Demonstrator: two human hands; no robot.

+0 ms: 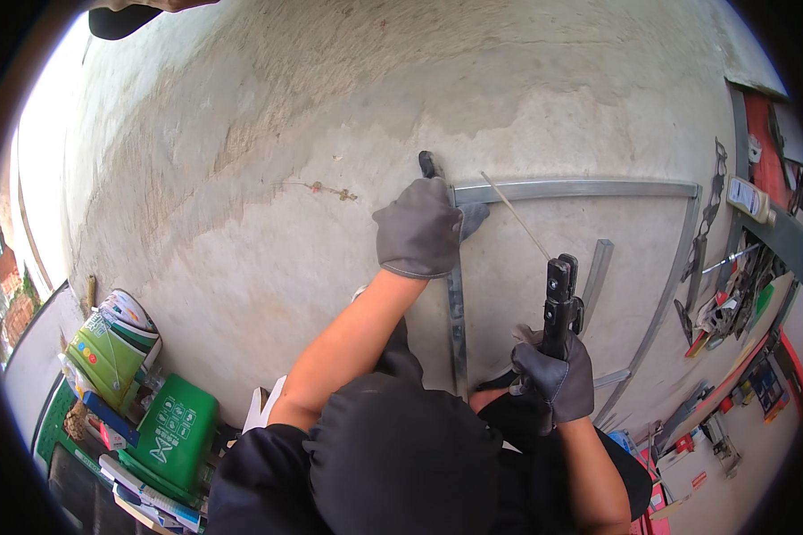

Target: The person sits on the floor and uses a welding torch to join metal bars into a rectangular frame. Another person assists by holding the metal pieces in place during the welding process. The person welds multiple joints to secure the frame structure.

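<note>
Crouching over a concrete floor (pixel 241 134), a person in grey work gloves steadies a frame of grey metal bars (pixel 580 189) while holding a welding rod holder (pixel 559 303). The left hand (pixel 417 227) lies on the frame's near corner, its fingers curled down over the joint where two bars meet, beside a small dark tool (pixel 430 164) whose kind cannot be told. The right hand (pixel 555 379) is wrapped tight round the black holder's grip, just inside the frame's left bar; a thin welding rod (pixel 516 215) slants up from the holder toward that same corner. The frame lies flat on the floor, with a short loose bar (pixel 596 272) inside it. Steel bars like these are likely stiff and fairly heavy, with hard edges, best pressed down from above near a joint; the rod looks slender and brittle, so the insulated grip is the place to hold. Green boxes (pixel 174 432) sit well left of the frame; assorted tools (pixel 723 303) lie just past its far bar.
</note>
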